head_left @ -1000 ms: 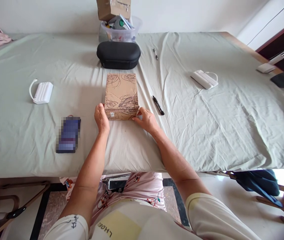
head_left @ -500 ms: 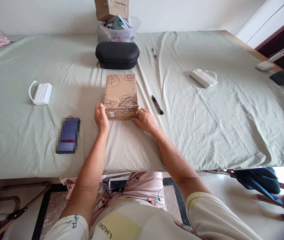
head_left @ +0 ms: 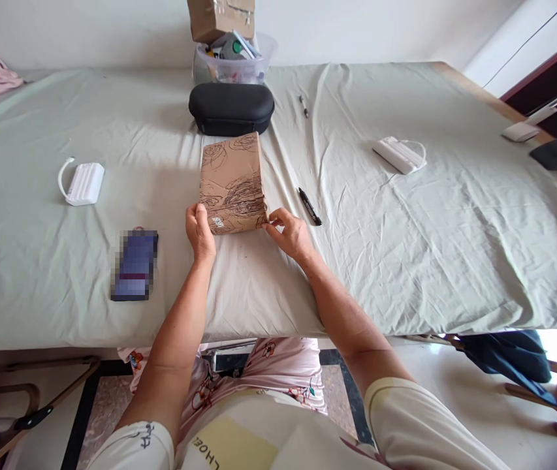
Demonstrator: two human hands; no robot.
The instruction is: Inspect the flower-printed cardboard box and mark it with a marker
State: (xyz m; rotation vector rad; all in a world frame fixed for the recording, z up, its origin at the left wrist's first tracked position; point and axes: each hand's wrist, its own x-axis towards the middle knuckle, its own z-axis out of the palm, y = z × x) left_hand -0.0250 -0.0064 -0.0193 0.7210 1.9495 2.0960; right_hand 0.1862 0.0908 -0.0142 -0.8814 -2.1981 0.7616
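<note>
Brown wrapped box (head_left: 232, 183), one, gripped by two hands (head_left: 246, 234)

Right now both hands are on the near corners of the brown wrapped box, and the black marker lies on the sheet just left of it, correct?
Not quite. The left hand and right hand do grip the near corners of the brown wrapped box, but the black marker lies on the sheet to the box's right, not its left. The head view shows it.

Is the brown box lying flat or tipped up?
Tipped up. The brown box leans away, its near edge raised off the sheet between the left hand and right hand.
</note>
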